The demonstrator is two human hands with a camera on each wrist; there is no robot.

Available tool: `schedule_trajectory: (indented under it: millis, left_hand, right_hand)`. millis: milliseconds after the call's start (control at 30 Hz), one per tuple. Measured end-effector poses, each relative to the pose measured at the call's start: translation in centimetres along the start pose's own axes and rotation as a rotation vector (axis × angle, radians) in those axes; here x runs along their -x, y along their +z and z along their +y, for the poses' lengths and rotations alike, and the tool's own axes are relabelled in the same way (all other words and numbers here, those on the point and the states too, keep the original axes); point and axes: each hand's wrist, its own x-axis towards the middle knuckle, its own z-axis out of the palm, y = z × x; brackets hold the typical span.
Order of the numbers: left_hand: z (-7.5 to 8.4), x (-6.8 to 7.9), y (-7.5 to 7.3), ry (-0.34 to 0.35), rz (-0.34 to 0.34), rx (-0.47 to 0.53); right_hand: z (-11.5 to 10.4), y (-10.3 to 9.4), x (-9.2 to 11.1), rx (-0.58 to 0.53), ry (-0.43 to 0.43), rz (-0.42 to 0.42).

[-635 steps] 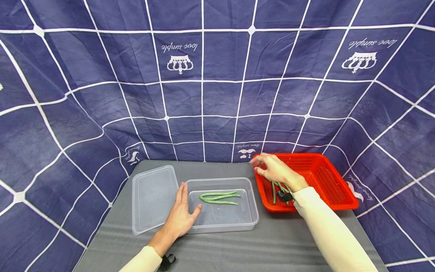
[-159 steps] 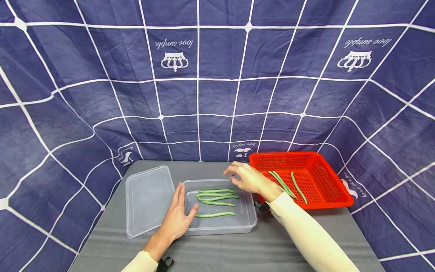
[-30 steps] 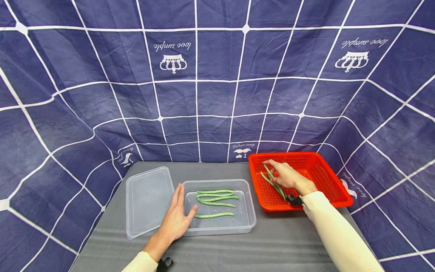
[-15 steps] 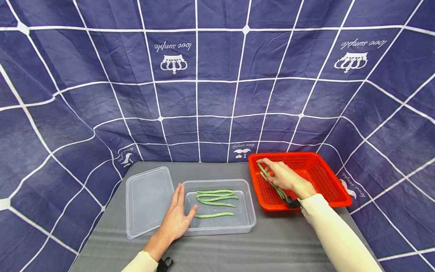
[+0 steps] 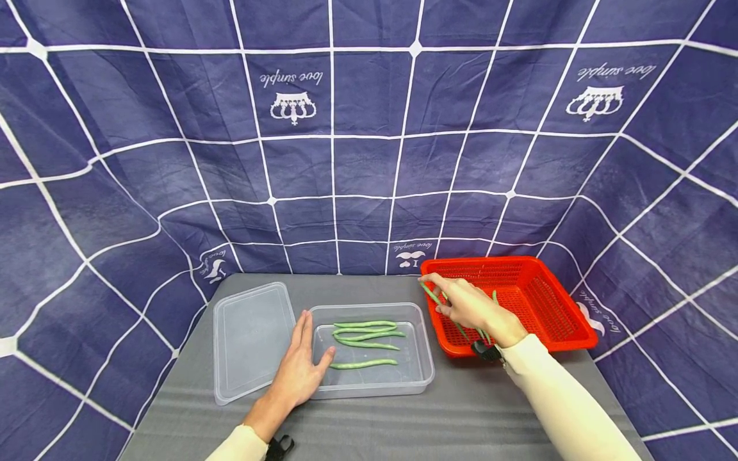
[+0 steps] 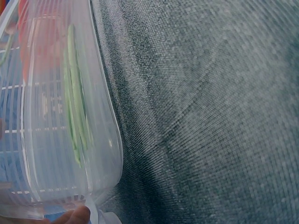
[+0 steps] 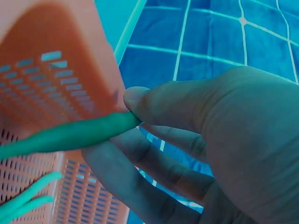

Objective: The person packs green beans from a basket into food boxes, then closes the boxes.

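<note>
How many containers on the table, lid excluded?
2: the clear box in the middle, left hand at its left end; the red basket to its right, right hand over its left side. No third shows.

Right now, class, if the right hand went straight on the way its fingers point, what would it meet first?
Probably the left rim of the red basket; the height of the right hand is unclear, so it might pass over toward the blue cloth.
</note>
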Motion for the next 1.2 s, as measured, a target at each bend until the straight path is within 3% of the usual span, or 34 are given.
schedule_trajectory:
  millis: [367, 1200]
  left_hand:
    - [0.1, -0.1, 0.1, 0.018, 0.023, 0.015]
    - [0.1, -0.1, 0.1, 0.009, 0.017, 0.001]
  right_hand:
    - [-2.5, 0.6, -0.2, 0.088, 0.004, -0.023]
    - [-6.4, 2.9, -1.4, 0.164, -0.192, -0.031]
